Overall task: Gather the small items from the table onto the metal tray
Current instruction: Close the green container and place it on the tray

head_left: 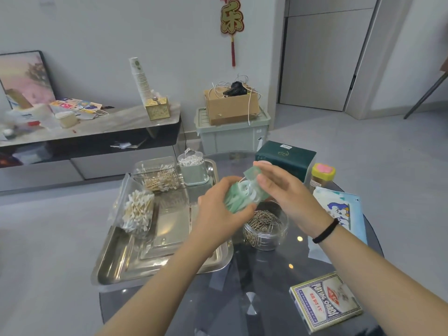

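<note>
A small clear packet of green-and-white pieces (pixel 244 192) is held above the right edge of the metal tray (pixel 114 270). My left hand (pixel 218 212) grips its lower end. My right hand (pixel 283 187) pinches its top corner. On the tray lie a bag of cotton swabs (pixel 137 212), a clear box of swabs (pixel 157 175), a green swab holder (pixel 194 170) and a clear lid (pixel 169 229). A clear jar of paper clips (pixel 265 229) stands on the glass table just right of the tray, below my hands.
On the round glass table (pixel 254 299) sit a playing-card box (pixel 326 303) at the front right, a blue penguin pouch (pixel 339 209), a dark green box (pixel 286 158) and a yellow-lidded jar (pixel 322 175). A low cabinet and a storage bin stand behind.
</note>
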`<control>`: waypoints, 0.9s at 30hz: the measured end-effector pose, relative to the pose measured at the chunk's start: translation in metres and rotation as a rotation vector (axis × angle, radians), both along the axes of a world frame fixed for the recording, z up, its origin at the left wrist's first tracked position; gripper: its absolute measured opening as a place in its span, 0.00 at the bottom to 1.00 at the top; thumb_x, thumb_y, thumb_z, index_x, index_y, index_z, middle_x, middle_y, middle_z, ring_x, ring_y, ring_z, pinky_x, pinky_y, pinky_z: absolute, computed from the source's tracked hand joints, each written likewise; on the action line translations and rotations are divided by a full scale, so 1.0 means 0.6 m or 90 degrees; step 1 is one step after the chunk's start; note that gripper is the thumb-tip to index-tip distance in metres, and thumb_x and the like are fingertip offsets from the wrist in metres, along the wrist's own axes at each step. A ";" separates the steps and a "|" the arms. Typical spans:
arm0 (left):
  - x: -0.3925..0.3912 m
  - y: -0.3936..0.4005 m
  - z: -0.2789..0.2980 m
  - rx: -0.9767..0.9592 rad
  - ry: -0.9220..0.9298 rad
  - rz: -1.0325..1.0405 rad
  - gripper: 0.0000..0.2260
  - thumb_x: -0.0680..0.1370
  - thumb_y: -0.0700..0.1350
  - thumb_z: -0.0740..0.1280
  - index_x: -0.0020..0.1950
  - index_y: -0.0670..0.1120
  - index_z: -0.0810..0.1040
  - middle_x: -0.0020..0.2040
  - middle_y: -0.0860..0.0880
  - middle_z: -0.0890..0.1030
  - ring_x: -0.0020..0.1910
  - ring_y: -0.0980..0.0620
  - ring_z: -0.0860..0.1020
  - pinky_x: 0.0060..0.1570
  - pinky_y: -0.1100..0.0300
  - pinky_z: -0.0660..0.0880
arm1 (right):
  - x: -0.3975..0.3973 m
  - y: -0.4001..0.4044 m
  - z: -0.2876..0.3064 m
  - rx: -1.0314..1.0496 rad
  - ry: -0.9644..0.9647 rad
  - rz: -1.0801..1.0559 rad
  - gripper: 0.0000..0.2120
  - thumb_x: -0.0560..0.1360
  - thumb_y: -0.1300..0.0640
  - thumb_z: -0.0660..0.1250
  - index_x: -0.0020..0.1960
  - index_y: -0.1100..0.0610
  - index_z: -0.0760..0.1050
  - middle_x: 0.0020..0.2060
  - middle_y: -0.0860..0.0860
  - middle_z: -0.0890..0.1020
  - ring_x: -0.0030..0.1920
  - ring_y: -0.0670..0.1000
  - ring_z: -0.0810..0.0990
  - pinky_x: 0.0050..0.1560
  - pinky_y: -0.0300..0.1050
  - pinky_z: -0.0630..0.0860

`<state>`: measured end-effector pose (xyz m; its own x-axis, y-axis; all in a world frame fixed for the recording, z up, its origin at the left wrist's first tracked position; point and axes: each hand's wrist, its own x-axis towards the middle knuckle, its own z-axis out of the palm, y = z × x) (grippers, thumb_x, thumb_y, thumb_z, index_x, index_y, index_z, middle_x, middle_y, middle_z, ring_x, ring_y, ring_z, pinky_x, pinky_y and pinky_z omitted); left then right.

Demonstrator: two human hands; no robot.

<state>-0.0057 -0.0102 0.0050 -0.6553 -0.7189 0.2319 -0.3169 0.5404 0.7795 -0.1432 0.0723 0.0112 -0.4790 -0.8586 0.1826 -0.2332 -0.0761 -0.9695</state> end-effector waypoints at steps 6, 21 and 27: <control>-0.005 0.003 -0.004 0.010 -0.010 -0.006 0.22 0.64 0.56 0.72 0.55 0.57 0.70 0.48 0.58 0.79 0.49 0.58 0.78 0.56 0.52 0.75 | -0.001 0.007 0.001 0.043 0.134 -0.002 0.27 0.67 0.39 0.62 0.65 0.43 0.70 0.61 0.42 0.75 0.60 0.43 0.74 0.59 0.38 0.74; 0.001 -0.014 -0.012 0.138 0.120 -0.056 0.26 0.61 0.53 0.76 0.58 0.58 0.76 0.54 0.55 0.82 0.54 0.57 0.81 0.58 0.52 0.78 | -0.008 0.013 0.004 0.014 -0.051 0.111 0.21 0.68 0.50 0.66 0.61 0.43 0.73 0.64 0.48 0.75 0.64 0.44 0.74 0.55 0.36 0.77; 0.003 -0.017 -0.013 0.148 0.137 -0.065 0.26 0.60 0.54 0.75 0.58 0.59 0.77 0.54 0.56 0.82 0.53 0.57 0.81 0.57 0.52 0.79 | -0.010 0.011 -0.001 0.001 -0.139 0.116 0.22 0.69 0.53 0.66 0.63 0.51 0.73 0.64 0.51 0.76 0.61 0.51 0.78 0.58 0.52 0.78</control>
<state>-0.0037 -0.0203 -0.0027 -0.6807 -0.7018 0.2100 -0.0847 0.3601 0.9290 -0.1489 0.0789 0.0105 -0.3452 -0.9340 0.0914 -0.0020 -0.0967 -0.9953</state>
